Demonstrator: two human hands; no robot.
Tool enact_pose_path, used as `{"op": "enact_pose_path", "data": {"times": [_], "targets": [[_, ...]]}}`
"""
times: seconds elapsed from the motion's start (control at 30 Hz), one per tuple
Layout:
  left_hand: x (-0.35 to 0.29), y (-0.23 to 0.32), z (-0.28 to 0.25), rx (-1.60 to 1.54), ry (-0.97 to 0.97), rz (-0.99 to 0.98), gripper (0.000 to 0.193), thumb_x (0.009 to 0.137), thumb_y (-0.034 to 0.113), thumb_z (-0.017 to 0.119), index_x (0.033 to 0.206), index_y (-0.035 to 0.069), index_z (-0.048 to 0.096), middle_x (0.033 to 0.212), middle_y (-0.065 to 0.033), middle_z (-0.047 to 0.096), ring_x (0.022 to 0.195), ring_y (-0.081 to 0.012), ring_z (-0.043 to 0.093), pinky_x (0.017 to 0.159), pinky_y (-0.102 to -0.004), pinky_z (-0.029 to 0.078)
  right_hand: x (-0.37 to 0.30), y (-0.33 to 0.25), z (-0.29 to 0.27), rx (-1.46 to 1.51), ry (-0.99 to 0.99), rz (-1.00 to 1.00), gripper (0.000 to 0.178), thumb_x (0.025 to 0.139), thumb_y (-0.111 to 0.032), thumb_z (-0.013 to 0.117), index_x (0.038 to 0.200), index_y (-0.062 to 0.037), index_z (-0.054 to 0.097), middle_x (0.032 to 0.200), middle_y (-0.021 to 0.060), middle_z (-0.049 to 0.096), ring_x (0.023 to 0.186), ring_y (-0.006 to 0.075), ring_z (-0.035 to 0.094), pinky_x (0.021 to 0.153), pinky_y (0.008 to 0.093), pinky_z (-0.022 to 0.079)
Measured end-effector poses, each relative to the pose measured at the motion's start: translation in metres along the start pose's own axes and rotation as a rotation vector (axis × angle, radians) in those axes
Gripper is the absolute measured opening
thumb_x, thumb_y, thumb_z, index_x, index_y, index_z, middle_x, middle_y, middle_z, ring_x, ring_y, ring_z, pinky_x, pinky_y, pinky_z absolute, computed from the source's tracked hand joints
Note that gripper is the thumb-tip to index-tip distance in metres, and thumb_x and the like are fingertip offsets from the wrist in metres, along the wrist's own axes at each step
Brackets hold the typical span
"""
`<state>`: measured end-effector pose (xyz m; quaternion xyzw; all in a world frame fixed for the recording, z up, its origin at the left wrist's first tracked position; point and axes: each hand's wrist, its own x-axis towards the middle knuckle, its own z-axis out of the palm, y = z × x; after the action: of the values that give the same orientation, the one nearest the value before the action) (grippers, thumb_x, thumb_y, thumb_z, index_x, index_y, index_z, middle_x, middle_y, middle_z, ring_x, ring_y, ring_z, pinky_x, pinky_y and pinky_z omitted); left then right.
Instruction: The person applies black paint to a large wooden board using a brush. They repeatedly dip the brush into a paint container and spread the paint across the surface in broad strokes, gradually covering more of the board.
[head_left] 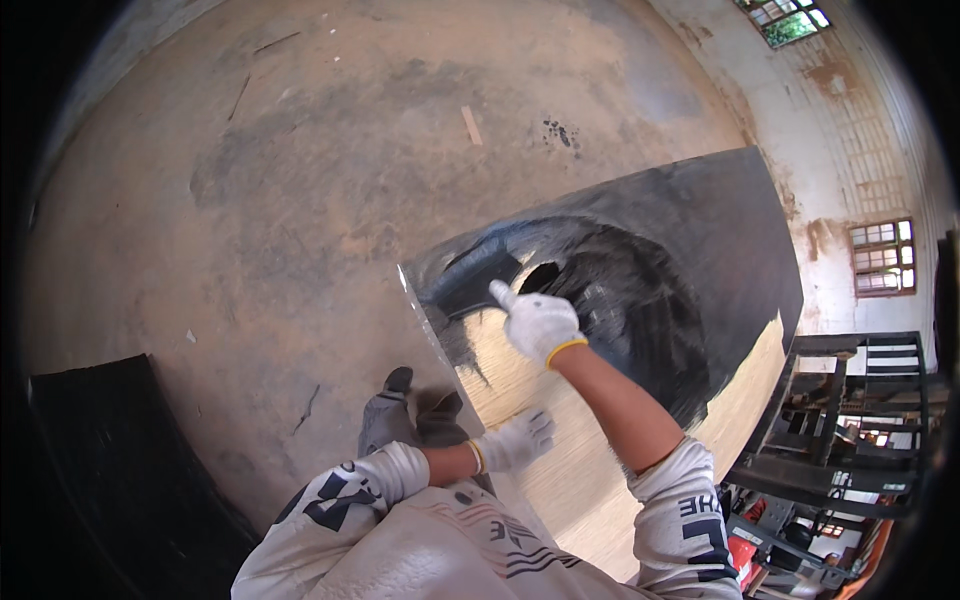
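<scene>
A large light-wood board (pixel 535 482) lies before me, its far and right parts covered in streaky black coating (pixel 715 220). A thick, wet-looking swirl of black (pixel 640 300) is near its middle. My right hand (pixel 540 322), in a white knit glove with a yellow cuff, is closed over the border between black and bare wood. A small black piece (pixel 541 279) shows at its far side; its kind cannot be made out. My left hand (pixel 518 441), gloved too, rests by the board's near left edge with fingers out, holding nothing I can see.
A black panel (pixel 120 440) lies on the stained concrete floor (pixel 270 190) at the left. My shoes (pixel 398 380) stand beside the board's left edge. At right are a dark metal rack (pixel 850 420) and a wall with barred windows (pixel 883 258). A wood strip (pixel 472 126) lies beyond.
</scene>
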<state>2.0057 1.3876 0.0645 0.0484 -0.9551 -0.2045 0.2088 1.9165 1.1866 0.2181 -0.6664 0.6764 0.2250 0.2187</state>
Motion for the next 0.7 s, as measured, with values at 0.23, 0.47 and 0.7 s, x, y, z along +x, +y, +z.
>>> {"op": "enact_pose_path", "data": {"times": [0.23,0.47,0.7], "targets": [[0.002,0.0,-0.01,-0.006,0.062,0.017,0.026,0.087,0.029,0.057,0.1,0.007,0.065,0.12,-0.0142,0.064,0.123,-0.0324,0.056,0.113,-0.0465,0.04,0.003,-0.028,0.013,0.133,-0.019,0.228,0.05,0.11,-0.029,0.038,0.156,-0.0151,0.054,0.127,0.0245,0.074,0.119,0.0441,0.071,0.106,0.0512,0.053],[0.003,-0.004,-0.001,-0.012,0.086,0.04,0.023,0.084,0.03,0.057,0.089,0.008,0.06,0.106,-0.0117,0.061,0.109,-0.0296,0.056,0.103,-0.0451,0.043,-0.034,0.031,0.023,0.083,0.01,0.211,0.064,0.099,-0.017,0.049,0.162,-0.0186,0.044,0.12,0.0252,0.076,0.111,0.041,0.075,0.098,0.051,0.057],[0.009,-0.003,0.0,0.024,0.146,0.078,0.018,0.087,0.029,0.055,0.09,0.012,0.06,0.103,-0.006,0.058,0.108,-0.0274,0.055,0.106,-0.0438,0.04,-0.03,0.084,0.006,0.093,0.098,0.292,0.059,0.097,-0.018,0.056,0.155,-0.0249,0.055,0.12,0.0218,0.076,0.11,0.039,0.075,0.095,0.0486,0.059]]}}
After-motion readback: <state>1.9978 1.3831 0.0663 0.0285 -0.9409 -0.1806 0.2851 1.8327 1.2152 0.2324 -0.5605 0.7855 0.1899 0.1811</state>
